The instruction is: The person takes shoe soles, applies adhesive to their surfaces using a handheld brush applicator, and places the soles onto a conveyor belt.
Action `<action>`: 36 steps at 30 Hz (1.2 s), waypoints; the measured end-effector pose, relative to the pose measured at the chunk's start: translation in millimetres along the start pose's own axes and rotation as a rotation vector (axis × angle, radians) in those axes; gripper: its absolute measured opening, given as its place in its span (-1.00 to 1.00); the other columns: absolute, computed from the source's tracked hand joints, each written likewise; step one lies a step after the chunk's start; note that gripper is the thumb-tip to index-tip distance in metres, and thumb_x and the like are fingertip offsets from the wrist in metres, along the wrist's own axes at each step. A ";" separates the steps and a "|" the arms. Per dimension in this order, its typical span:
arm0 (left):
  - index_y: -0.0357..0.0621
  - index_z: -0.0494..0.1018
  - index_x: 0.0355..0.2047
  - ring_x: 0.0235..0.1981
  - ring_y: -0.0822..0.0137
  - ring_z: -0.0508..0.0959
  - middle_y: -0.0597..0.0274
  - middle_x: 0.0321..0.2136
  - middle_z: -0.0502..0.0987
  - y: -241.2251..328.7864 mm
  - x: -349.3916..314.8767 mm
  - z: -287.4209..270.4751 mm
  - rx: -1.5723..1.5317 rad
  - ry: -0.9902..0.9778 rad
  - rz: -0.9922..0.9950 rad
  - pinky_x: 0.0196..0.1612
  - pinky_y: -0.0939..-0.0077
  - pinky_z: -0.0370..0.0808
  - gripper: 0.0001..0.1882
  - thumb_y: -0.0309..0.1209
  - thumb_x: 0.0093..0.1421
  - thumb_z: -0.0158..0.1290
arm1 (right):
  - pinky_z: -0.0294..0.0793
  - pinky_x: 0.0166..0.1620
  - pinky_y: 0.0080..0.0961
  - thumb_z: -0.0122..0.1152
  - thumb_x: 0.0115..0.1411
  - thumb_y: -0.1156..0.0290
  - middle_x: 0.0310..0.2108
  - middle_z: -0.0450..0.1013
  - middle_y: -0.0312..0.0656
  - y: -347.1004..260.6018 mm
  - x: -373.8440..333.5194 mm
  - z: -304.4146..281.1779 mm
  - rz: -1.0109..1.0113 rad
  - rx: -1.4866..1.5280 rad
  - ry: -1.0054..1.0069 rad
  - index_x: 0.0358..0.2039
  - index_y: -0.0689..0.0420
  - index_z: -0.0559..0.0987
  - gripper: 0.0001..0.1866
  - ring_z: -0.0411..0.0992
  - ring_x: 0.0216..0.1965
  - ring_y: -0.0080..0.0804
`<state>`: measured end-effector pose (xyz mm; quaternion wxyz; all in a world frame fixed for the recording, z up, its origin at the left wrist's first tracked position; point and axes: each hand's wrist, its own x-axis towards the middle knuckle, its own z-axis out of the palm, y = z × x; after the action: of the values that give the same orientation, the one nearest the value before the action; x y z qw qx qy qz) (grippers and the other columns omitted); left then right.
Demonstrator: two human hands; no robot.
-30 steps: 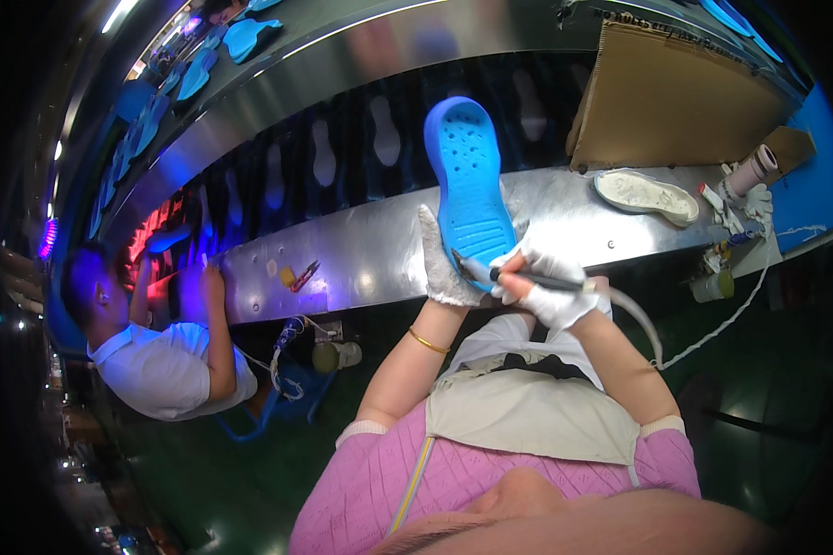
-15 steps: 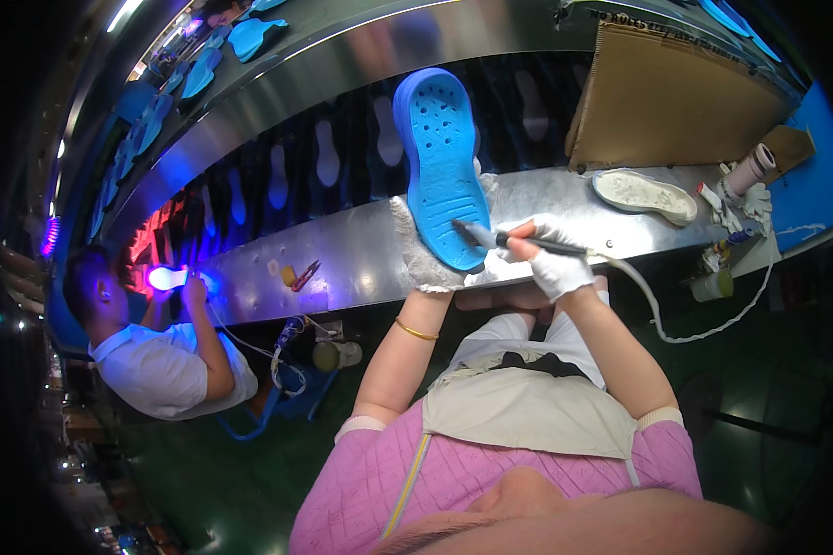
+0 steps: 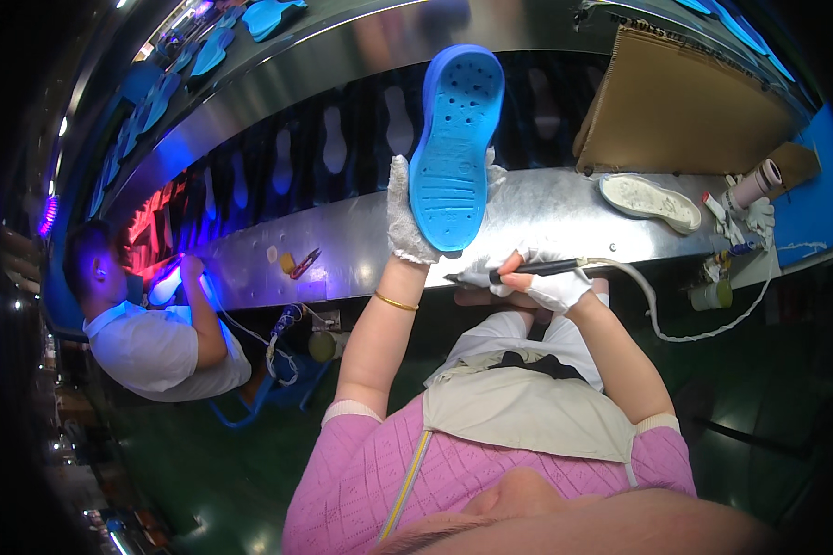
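A blue shoe sole [image 3: 452, 166], with holes through its toe part and ridges across its heel, is raised over the metal ledge. My left hand [image 3: 405, 222], in a pale work glove, grips it from beneath around the heel, with the thumb along the left side and fingertips showing on the right. My right hand [image 3: 553, 285], in a white glove with bare fingertips, is closed on a black-handled brush [image 3: 565, 265]. A pale hose runs from the handle's end. The bristles point left, below the heel and apart from the sole.
Along the steel ledge [image 3: 352, 231] lie a white sole [image 3: 652, 203] and a small pair of pliers [image 3: 305, 264]. Cardboard [image 3: 690, 102] stands behind, beside a pink cylinder [image 3: 757, 180]. Beyond runs a dark conveyor with sole-shaped marks. A co-worker [image 3: 157, 342] sits at left, handling a glowing piece.
The sole has moved up and slightly right with my left hand, and turned more upright. The brush has come off its heel and dropped lower. The co-worker's lit piece has tilted.
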<state>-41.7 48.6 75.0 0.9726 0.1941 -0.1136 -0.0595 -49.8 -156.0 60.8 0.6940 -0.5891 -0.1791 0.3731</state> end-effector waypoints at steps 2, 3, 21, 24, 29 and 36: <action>-0.25 0.06 0.21 0.15 -0.10 0.24 -0.23 0.11 0.21 3.2 2.5 5.0 -0.025 -0.025 -0.020 0.21 0.06 0.18 -0.15 0.20 0.13 -0.19 | 0.59 -0.17 -0.22 0.22 0.04 0.59 -0.39 0.42 -0.15 -7.2 -1.4 -2.2 -0.042 0.073 -0.030 -0.37 0.25 0.47 -0.86 0.44 -0.33 -0.41; -0.24 0.07 0.20 0.13 -0.10 0.26 -0.23 0.12 0.20 3.4 5.3 8.1 -0.025 -0.004 -0.049 0.18 0.03 0.23 -0.18 0.18 0.16 -0.21 | 0.59 -0.19 -0.31 0.22 0.04 0.59 -0.39 0.43 -0.16 -13.2 -0.4 -2.5 -0.139 0.067 0.001 -0.37 0.25 0.45 -0.86 0.44 -0.35 -0.43; -0.22 0.48 -0.24 -0.47 0.31 0.58 0.07 -0.39 0.55 1.4 32.3 15.9 0.567 0.360 -0.608 -0.38 0.50 0.57 -0.52 0.00 0.14 0.01 | 0.47 -0.17 -0.56 0.24 -0.17 0.70 -0.40 0.52 -0.19 -48.5 24.1 -37.5 -0.326 -0.414 -0.032 -0.56 0.18 0.55 -0.86 0.48 -0.29 -0.42; -0.21 0.43 -0.12 -0.37 0.30 0.59 0.04 -0.30 0.54 3.5 32.7 10.4 0.660 0.308 -0.626 -0.33 0.46 0.59 -0.48 0.01 0.20 -0.08 | 0.48 -0.24 -0.56 0.24 -0.18 0.68 -0.42 0.52 -0.19 -54.7 23.1 -44.3 -0.217 -0.663 -0.030 -0.57 0.18 0.54 -0.87 0.48 -0.32 -0.42; -0.26 0.26 0.06 -0.21 0.21 0.56 -0.03 -0.13 0.47 -3.5 20.5 15.0 0.409 0.233 -0.536 -0.18 0.34 0.56 -0.38 0.05 0.26 -0.26 | 0.48 -0.28 -0.59 0.25 -0.10 0.70 -0.41 0.50 -0.15 -58.0 6.1 -40.9 -0.178 -0.132 0.034 -0.48 0.24 0.53 -0.86 0.47 -0.40 -0.45; -0.23 0.11 0.17 -0.12 -0.10 0.49 -0.23 -0.02 0.35 -39.1 -13.8 9.4 0.064 0.118 -0.360 -0.04 0.00 0.46 -0.23 0.18 0.23 -0.40 | 0.48 -0.34 -0.60 0.33 -0.03 0.55 -0.42 0.53 -0.20 -56.9 32.9 -95.5 -0.442 -0.181 0.438 -0.41 0.19 0.56 -0.86 0.48 -0.43 -0.50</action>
<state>-60.1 11.6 65.4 0.9445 0.2454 -0.0216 -0.2174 55.0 -198.9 85.6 0.7253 -0.6614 -0.1814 0.0603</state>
